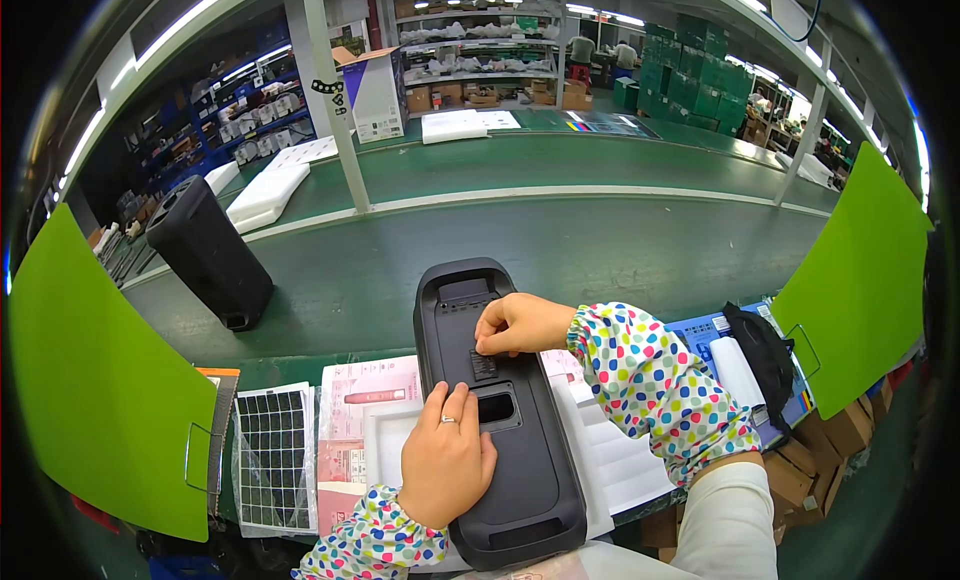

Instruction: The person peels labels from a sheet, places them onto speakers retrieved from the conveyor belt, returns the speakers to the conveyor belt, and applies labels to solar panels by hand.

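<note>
Green worktop carries a black speaker, label seemingly on. Right hand pinches fingers together there; left hand lies spread.

Black device, partly behind left hand

Green counter, loaded shelves, stacked boxes, strip lights

And there's the colour: white sleeve covers splashed with rounded dots, pink, yellow, lime, teal and navy, gathered into ruffled cuffs at both wrists! Up the right arm, past the cover, a plain white sleeve. And on the left hand, a slim silvery ring!
</note>
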A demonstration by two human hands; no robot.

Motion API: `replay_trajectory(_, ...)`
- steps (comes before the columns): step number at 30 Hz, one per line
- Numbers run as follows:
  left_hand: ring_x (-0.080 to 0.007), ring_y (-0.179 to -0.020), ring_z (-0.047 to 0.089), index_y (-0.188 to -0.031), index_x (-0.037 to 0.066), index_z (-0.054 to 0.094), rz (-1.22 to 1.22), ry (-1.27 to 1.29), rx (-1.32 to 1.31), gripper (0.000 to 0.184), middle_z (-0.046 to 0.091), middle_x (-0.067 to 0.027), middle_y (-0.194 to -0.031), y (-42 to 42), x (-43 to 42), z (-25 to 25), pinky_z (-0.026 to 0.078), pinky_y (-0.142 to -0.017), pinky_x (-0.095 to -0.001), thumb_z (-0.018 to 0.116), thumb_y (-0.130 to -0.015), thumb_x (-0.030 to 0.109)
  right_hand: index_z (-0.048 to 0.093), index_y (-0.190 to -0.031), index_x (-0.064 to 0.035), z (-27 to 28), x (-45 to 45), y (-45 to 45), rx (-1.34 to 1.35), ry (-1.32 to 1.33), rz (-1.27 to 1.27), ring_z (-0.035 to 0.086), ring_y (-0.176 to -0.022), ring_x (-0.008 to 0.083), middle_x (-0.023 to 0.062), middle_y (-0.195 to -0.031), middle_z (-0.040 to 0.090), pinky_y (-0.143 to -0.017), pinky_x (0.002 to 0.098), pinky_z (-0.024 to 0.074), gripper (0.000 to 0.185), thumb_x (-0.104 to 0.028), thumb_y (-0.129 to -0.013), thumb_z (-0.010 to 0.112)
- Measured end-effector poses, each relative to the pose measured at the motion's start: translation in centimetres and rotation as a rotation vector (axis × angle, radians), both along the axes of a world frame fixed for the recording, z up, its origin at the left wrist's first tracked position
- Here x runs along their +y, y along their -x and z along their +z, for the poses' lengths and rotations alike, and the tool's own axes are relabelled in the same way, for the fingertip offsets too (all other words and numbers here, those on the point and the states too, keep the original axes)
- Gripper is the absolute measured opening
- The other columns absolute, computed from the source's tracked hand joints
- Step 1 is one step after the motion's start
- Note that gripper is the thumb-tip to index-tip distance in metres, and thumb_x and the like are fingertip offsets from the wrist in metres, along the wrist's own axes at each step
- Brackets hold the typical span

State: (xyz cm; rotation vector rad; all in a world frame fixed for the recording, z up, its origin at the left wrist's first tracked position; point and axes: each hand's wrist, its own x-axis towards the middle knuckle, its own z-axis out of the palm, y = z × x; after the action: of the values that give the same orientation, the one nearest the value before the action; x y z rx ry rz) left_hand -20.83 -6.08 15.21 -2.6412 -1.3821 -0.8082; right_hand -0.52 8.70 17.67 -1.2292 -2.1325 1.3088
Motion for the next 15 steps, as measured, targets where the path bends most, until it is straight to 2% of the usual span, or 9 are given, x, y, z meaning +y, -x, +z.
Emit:
replay_trajectory(3,-0.0397,-0.125,0.052,-0.12,-0.008,0.061,0.001,0.002,-0.001,0.046,0.06,-0.021,-0.127,-0.05,-0.01,0.1,0.051,-0.098,-0.0412,0.066,-0.078,0.01,0.07,-0.082,0.0007,0.21,-0.15,0.06,-0.017,-0.012,0.001,0.063,-0.065,0.0129,0.0062,-0.078,0.068,-0.065,0.0279,0.0515,0.027,-0.026,-0.084,0.074)
replay_trajectory(6,-0.0397,-0.125,0.052,-0.12,-0.008,0.061,0.002,0.0,0.0,0.046,0.06,-0.021,-0.127,-0.01,-0.03,0.02,0.05,-0.098,-0.0412,0.066,-0.078,0.01,0.067,-0.078,0.001,0.84,-0.33,0.28,-0.086,0.037,-0.005,0.064,-0.078,0.0145,0.008,-0.109,0.064,-0.07,0.0276,0.0551,0.025,-0.021,-0.087,0.072)
replay_trajectory(15,-0.0402,-0.125,0.052,-0.12,-0.008,0.061,0.004,-0.001,-0.003,0.046,0.06,-0.0212,-0.128,-0.02,-0.1,-0.02,0.05,-0.099,-0.0413,0.066,-0.079,0.011,0.068,-0.079,0.002,0.65,-0.45,0.33,-0.081,0.018,-0.012,0.064,-0.075,0.0147,0.0081,-0.108,0.064,-0.069,0.0275,0.0551,0.024,-0.02,-0.086,0.072)
